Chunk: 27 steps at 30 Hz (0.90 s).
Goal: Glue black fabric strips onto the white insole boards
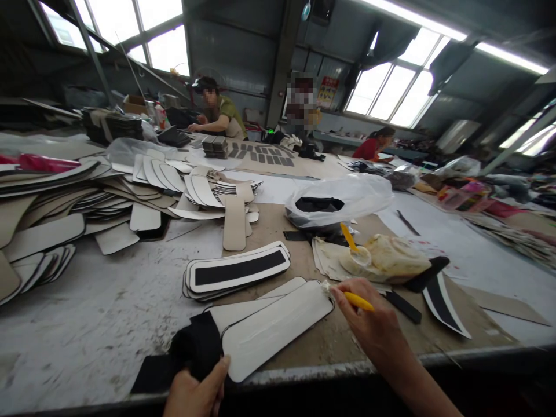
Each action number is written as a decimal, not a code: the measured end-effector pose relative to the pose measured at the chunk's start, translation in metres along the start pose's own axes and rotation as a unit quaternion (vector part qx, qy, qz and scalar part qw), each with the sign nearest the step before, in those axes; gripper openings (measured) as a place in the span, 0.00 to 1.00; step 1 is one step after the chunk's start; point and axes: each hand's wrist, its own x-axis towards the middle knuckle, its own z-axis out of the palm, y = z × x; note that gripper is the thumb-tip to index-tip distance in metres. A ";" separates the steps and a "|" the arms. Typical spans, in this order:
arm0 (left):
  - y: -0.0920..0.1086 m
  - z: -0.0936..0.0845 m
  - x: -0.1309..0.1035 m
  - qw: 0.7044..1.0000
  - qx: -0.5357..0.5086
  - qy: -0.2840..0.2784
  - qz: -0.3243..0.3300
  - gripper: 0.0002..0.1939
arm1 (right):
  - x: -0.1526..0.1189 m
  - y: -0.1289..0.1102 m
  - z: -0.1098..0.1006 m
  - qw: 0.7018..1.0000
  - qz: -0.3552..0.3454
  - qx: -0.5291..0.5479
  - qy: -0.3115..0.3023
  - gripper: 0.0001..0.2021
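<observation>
A long white panel [278,330] with rounded ends lies slanted at the table's front edge, with a wet-looking streak along its middle. My left hand [197,388] is closed at the panel's lower left end, its thumb on the edge; the other fingers are partly hidden. Against that hand rests a bunched roll of black fabric [197,344]. My right hand [369,313] grips a yellow-handled brush [359,301], its pale bristles at the panel's upper right end. Another white panel [243,310] lies partly underneath. Behind it sits a stack of white panels with a black strip [238,269] on top.
At right, a small glue-stained tub [358,260] with a yellow stick [348,237] stands beside a crusted bag [397,258]. A curved black-and-white panel [445,304] lies further right. Loose panels [169,176] pile up at left. Two people [226,113] work across the room.
</observation>
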 end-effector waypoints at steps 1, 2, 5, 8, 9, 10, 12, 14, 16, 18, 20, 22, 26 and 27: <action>0.001 -0.003 0.000 1.000 0.002 0.003 -0.003 0.27 | 0.001 -0.006 -0.005 1.000 -0.002 0.006 -0.002 0.07; 0.003 -0.006 -0.001 1.000 -0.002 0.007 0.002 0.25 | 0.003 -0.012 -0.008 1.000 -0.004 0.020 -0.009 0.07; 0.009 -0.023 -0.007 0.999 -0.014 0.007 0.041 0.24 | 0.009 -0.030 -0.009 0.992 0.031 0.117 -0.044 0.09; 0.017 -0.042 -0.017 0.996 -0.058 -0.030 0.055 0.25 | 0.015 -0.054 0.006 0.951 0.121 0.242 -0.148 0.16; 0.019 -0.047 -0.021 0.995 -0.079 -0.047 0.050 0.25 | 0.016 -0.064 0.013 0.926 0.158 0.282 -0.195 0.18; 0.021 -0.051 -0.025 0.991 -0.102 -0.065 0.049 0.25 | 0.017 -0.076 0.020 0.895 0.186 0.324 -0.245 0.21; 0.025 -0.057 -0.031 0.986 -0.124 -0.104 0.047 0.25 | 0.019 -0.100 0.034 0.823 0.223 0.396 -0.342 0.24; 0.028 -0.061 -0.036 0.981 -0.130 -0.139 0.039 0.26 | 0.020 -0.124 0.045 0.747 0.228 0.450 -0.433 0.25; 0.031 -0.063 -0.039 0.977 -0.115 -0.174 0.037 0.25 | 0.021 -0.143 0.053 0.677 0.253 0.502 -0.475 0.23; 0.033 -0.064 -0.041 0.973 -0.113 -0.199 0.033 0.24 | 0.023 -0.155 0.056 0.630 0.288 0.545 -0.473 0.23; 0.032 -0.065 -0.040 0.970 -0.118 -0.212 0.028 0.24 | 0.024 -0.160 0.057 0.623 0.313 0.562 -0.446 0.23; 0.028 -0.065 -0.036 0.968 -0.116 -0.221 0.030 0.26 | 0.024 -0.157 0.056 0.642 0.329 0.553 -0.417 0.23; 0.015 -0.069 -0.030 0.971 -0.107 -0.213 0.028 0.27 | 0.023 -0.137 0.052 0.660 0.386 0.530 -0.366 0.23; 0.012 -0.070 -0.029 0.973 -0.117 -0.200 0.015 0.26 | 0.022 -0.130 0.051 0.661 0.405 0.527 -0.348 0.23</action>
